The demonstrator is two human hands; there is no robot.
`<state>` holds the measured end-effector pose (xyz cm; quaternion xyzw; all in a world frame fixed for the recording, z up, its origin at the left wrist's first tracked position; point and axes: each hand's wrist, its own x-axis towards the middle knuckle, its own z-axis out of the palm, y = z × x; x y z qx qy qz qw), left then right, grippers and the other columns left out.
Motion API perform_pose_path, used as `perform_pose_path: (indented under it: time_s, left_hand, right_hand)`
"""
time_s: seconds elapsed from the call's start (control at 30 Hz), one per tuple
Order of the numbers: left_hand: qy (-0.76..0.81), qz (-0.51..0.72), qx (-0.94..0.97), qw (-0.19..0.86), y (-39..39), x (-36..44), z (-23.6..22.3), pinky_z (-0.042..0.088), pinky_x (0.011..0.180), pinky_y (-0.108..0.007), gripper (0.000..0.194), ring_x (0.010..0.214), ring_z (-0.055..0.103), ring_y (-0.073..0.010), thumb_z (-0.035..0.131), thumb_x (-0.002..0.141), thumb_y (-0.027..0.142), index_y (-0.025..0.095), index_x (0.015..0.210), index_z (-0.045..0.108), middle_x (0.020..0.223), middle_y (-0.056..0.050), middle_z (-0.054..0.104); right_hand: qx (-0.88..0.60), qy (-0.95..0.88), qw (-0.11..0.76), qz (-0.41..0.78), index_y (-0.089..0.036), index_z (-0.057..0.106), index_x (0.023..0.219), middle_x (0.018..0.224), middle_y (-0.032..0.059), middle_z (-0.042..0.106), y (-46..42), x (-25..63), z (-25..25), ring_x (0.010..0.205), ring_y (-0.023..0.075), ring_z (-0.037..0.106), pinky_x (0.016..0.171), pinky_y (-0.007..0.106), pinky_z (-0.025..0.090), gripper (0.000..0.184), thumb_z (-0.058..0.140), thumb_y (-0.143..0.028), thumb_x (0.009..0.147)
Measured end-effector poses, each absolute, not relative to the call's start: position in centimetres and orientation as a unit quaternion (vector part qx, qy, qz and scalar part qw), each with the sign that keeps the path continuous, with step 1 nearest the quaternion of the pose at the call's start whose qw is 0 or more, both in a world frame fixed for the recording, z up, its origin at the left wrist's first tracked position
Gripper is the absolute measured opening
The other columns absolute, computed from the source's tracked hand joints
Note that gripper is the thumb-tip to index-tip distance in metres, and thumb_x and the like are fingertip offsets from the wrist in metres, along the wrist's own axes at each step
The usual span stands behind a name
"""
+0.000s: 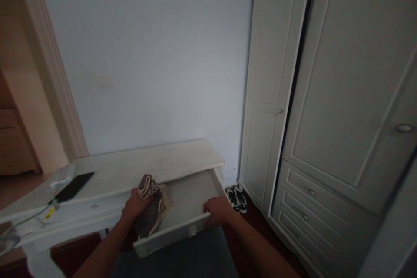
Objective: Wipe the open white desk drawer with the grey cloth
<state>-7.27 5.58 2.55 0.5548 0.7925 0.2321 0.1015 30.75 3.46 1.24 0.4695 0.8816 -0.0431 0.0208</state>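
Note:
A white drawer (192, 195) is pulled out of a white desk (130, 163), and its inside shows a bare light bottom at the right. My left hand (136, 205) is closed on a folded grey-brown cloth (150, 215) with a cream patterned edge, over the drawer's left side. Part of the cloth is hidden behind my fingers and the drawer front. At the drawer's right front corner, my right hand (215, 210) grips the top edge of the front panel, its fingers curled over. A round knob (192, 231) sits on that panel.
A dark flat tablet or phone (72, 187), a white box-like item (63, 175) and a cable (35, 215) with a yellow tag lie at the desk's left. Shoes (236, 200) stand on the floor between desk and grey wardrobe (265, 95). A doorway opens far left.

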Motion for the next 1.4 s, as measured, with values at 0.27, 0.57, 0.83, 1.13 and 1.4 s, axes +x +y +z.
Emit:
perform_pose_path:
  time_s: [0.27,0.57,0.83,1.13,1.4]
  left_hand:
    - [0.750,0.094,0.649,0.090,-0.5,-6.5,1.7,0.052,0.085,-0.037,0.050,0.113,0.072,-0.0319,0.044,0.097,0.037,0.012,0.140,0.037,0.128,-0.022,0.070]
    - [0.730,-0.032,0.683,-0.007,-6.0,-1.9,6.6,0.053,0.084,-0.044,0.057,0.110,0.072,-0.0326,0.031,0.097,0.010,0.019,0.152,0.040,0.136,-0.021,0.063]
    - [0.709,-0.035,0.703,-0.037,-6.6,-0.5,6.7,0.053,0.085,-0.042,0.059,0.114,0.068,-0.0322,0.044,0.093,0.013,0.019,0.151,0.043,0.137,-0.021,0.061]
    - [0.641,0.036,0.766,0.041,-5.5,1.4,6.3,0.050,0.087,-0.032,0.049,0.118,0.067,-0.0234,0.050,0.090,0.018,0.033,0.137,0.051,0.136,-0.007,0.064]
    - [0.588,0.012,0.802,0.104,1.9,0.3,6.2,0.050,0.093,-0.035,0.033,0.116,0.069,-0.0280,0.059,0.087,0.029,0.028,0.119,0.065,0.122,-0.008,0.073]
  right_hand:
    - [0.475,0.879,-0.002,-0.038,-0.027,0.076,0.115,0.113,0.0104,0.076,3.0,30.8,1.2,0.106,0.0332,0.070,0.090,0.041,0.051,0.058,0.081,-0.063,0.070]
    - [0.475,0.879,-0.005,-0.024,-0.027,0.076,0.113,0.112,0.0102,0.076,3.1,30.9,0.7,0.106,0.0337,0.070,0.091,0.042,0.051,0.059,0.082,-0.064,0.069]
    - [0.477,0.879,-0.014,-0.013,-0.026,0.077,0.109,0.108,0.0099,0.076,3.1,30.9,0.4,0.103,0.0330,0.070,0.088,0.040,0.050,0.058,0.081,-0.068,0.069]
    - [0.472,0.882,-0.007,0.008,-0.023,0.078,0.102,0.105,0.0107,0.076,2.6,30.8,0.3,0.104,0.0318,0.069,0.089,0.039,0.050,0.051,0.076,-0.068,0.076]
    - [0.481,0.877,0.014,-0.003,-0.023,0.079,0.096,0.102,0.0109,0.076,2.6,31.0,-0.3,0.103,0.0327,0.069,0.085,0.039,0.051,0.046,0.073,-0.065,0.081]
